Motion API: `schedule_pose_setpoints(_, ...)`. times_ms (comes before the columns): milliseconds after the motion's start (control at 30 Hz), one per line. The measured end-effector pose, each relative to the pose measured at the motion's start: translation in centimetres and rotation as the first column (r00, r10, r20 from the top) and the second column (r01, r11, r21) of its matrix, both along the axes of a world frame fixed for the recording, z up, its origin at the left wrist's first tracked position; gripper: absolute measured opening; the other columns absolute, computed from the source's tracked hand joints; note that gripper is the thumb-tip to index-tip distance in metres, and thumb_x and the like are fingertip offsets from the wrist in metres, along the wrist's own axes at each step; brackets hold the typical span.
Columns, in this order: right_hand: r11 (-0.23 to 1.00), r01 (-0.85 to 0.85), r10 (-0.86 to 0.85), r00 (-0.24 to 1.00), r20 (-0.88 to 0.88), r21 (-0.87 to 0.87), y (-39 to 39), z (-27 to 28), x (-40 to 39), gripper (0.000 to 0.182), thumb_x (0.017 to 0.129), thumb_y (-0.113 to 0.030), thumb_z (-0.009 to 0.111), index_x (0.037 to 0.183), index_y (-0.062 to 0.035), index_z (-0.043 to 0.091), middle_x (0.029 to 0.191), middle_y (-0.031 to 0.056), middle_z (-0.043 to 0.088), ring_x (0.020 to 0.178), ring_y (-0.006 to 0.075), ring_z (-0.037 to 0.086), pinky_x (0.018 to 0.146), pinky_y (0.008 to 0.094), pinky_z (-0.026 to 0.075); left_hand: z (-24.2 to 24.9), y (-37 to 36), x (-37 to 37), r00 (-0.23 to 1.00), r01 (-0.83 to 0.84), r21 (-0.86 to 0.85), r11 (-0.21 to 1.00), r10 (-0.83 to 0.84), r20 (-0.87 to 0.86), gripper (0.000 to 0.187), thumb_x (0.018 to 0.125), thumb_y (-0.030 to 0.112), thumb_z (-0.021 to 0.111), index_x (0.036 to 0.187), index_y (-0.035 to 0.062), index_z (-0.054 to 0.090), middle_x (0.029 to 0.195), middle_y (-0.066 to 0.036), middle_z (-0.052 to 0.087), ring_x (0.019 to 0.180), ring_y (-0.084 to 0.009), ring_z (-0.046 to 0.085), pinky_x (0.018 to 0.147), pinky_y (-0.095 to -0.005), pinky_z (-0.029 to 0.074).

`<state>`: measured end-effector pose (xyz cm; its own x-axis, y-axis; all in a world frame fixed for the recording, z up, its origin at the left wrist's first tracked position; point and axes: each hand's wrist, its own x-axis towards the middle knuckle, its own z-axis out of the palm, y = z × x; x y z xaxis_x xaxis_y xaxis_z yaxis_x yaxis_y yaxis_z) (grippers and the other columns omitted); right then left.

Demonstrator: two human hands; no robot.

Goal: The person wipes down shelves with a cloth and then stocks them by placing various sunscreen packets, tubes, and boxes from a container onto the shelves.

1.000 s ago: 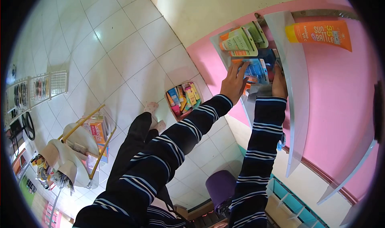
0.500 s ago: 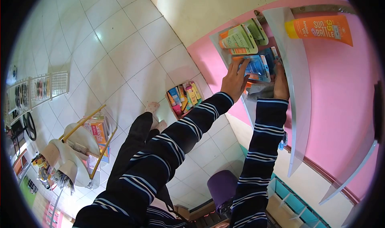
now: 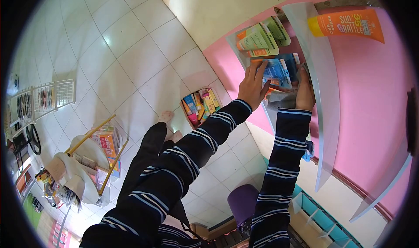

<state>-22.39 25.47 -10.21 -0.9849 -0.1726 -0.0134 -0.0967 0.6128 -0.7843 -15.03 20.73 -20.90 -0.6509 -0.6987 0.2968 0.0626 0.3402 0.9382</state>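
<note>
My left hand is at the shelf compartment, its fingers and thumb gripping the near edge of a blue carded pack. To its right, my right hand reaches in beside the packs with a grey cloth against it; its thumb shows but most fingers are hidden. Green carded tubes stand farther up the same white shelf. An orange item lies partly hidden between the blue pack and the cloth.
A white shelf board runs close along the right hand, with an orange tube beyond it. On the tiled floor sits a box of colourful products. A purple bin and a round-topped stand are lower down.
My left hand has shifted slightly left and down along the blue pack. The right hand has barely moved, and its thumb now lies over a bit of grey cloth.
</note>
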Motion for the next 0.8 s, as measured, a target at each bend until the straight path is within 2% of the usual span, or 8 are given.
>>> schedule_pose_setpoints(233,0.977,-0.078,0.027,0.970,-0.242,-0.201,1.1,-1.2,2.2,0.023,0.078,-0.017,0.052,0.093,-0.0001,0.056,0.089,0.0122,0.056,0.074,0.0184,0.054,0.065,0.0267,0.043,-0.3,0.1,0.2,1.000,-0.015,-0.018,1.000,0.015,0.009,0.054,0.069,0.009,0.058,0.116,0.0018,0.032,0.110,-0.016,0.038,0.100,-0.0312,0.039,0.083,-0.0357,0.037)
schedule_pose_setpoints(300,0.983,-0.164,0.182,0.861,-0.476,0.080,1.8,-1.0,3.9,0.024,0.079,-0.015,0.050,0.096,0.0024,0.052,0.093,0.0107,0.054,0.080,0.0184,0.052,0.072,0.0262,0.041,-0.4,0.0,0.3,1.000,-0.017,-0.015,1.000,0.017,0.004,0.055,0.069,0.009,0.058,0.117,0.0018,0.032,0.110,-0.015,0.038,0.100,-0.0311,0.039,0.083,-0.0358,0.037)
schedule_pose_setpoints(367,0.986,-0.129,0.165,0.833,-0.529,0.105,1.4,-0.2,6.6,0.024,0.080,-0.012,0.047,0.097,0.0040,0.051,0.100,0.0132,0.052,0.086,0.0220,0.050,0.077,0.0292,0.038,-0.5,0.0,0.5,1.000,0.003,-0.014,1.000,-0.003,0.017,0.056,0.069,0.009,0.058,0.117,0.0018,0.031,0.111,-0.015,0.038,0.100,-0.0310,0.039,0.083,-0.0357,0.037)
schedule_pose_setpoints(500,0.987,-0.105,0.163,0.593,-0.788,0.125,3.5,0.4,10.6,0.027,0.079,-0.015,0.043,0.093,0.0070,0.052,0.094,0.0213,0.051,0.077,0.0255,0.054,0.065,0.0320,0.044,-0.8,0.0,0.3,0.999,0.000,-0.031,1.000,0.000,0.032,0.057,0.069,0.009,0.058,0.118,0.0015,0.030,0.112,-0.015,0.037,0.101,-0.0307,0.039,0.083,-0.0352,0.037)
schedule_pose_setpoints(567,0.986,0.015,-0.129,0.713,-0.689,-0.169,5.1,1.6,13.4,0.036,0.081,-0.024,0.038,0.091,0.0087,0.051,0.084,0.0178,0.051,0.068,0.0196,0.052,0.052,0.0246,0.041,-1.0,0.0,0.3,1.000,0.012,-0.026,1.000,-0.011,0.029,0.058,0.069,0.010,0.058,0.119,0.0012,0.029,0.114,-0.017,0.035,0.102,-0.0318,0.038,0.085,-0.0353,0.036)
schedule_pose_setpoints(633,0.921,0.135,-0.348,0.708,-0.614,-0.366,6.1,4.6,13.5,0.042,0.082,-0.030,0.035,0.092,0.0087,0.048,0.072,0.0120,0.046,0.057,0.0128,0.046,0.044,0.0187,0.034,-1.2,0.1,0.4,1.000,0.009,0.002,1.000,-0.009,0.006,0.058,0.070,0.010,0.056,0.120,0.0008,0.027,0.116,-0.018,0.034,0.105,-0.0326,0.035,0.087,-0.0359,0.032)
schedule_pose_setpoints(700,0.882,0.191,-0.425,0.718,-0.551,-0.432,6.3,7.0,13.0,0.043,0.083,-0.032,0.034,0.097,0.0066,0.043,0.071,0.0074,0.042,0.058,0.0084,0.040,0.041,0.0177,0.029,-1.4,1.0,0.6,1.000,0.014,0.034,0.999,-0.013,-0.025,0.058,0.071,0.010,0.055,0.120,0.0004,0.026,0.117,-0.019,0.032,0.108,-0.0334,0.033,0.090,-0.0365,0.029)
schedule_pose_setpoints(800,0.801,0.160,-0.513,0.679,-0.524,-0.577,7.7,8.4,13.4,0.040,0.083,-0.033,0.031,0.097,0.0031,0.042,0.086,0.0059,0.041,0.070,0.0067,0.039,0.041,0.0167,0.028,-2.6,2.9,3.7,0.979,-0.204,0.142,0.969,0.202,0.026,0.056,0.075,0.010,0.049,0.121,-0.0035,0.022,0.123,-0.021,0.025,0.115,-0.0339,0.023,0.096,-0.0379,0.018)
